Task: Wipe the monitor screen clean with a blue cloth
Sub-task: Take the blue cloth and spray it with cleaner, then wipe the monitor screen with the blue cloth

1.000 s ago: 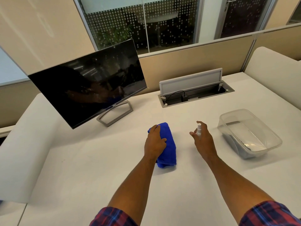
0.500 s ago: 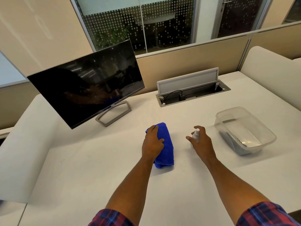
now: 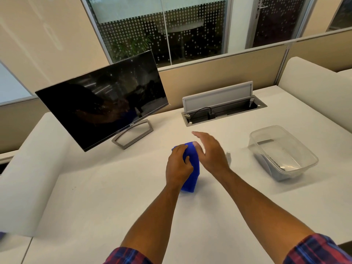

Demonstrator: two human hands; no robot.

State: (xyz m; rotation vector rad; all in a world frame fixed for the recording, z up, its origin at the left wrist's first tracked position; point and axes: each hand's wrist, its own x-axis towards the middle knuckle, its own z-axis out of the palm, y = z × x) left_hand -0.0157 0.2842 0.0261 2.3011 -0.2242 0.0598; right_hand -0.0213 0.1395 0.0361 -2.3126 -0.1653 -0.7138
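A folded blue cloth [image 3: 192, 164] is at the middle of the white desk, lifted at its far end. My left hand [image 3: 178, 165] grips its left side. My right hand [image 3: 210, 152] is blurred, fingers spread, its thumb touching the cloth's top right corner. A small white spray bottle [image 3: 228, 157] stands on the desk just right of that hand, mostly hidden. The dark monitor [image 3: 106, 103] tilts on its grey stand [image 3: 133, 137] at the left rear of the desk.
A clear plastic tub [image 3: 282, 151] sits to the right. An open cable box with a raised lid [image 3: 219, 100] is set in the desk behind. A beige partition [image 3: 228, 73] runs along the back, cushioned panels stand at both sides.
My right hand has let go of the spray bottle and swung left to the cloth. My left hand has closed on the cloth and raised it off the desk.
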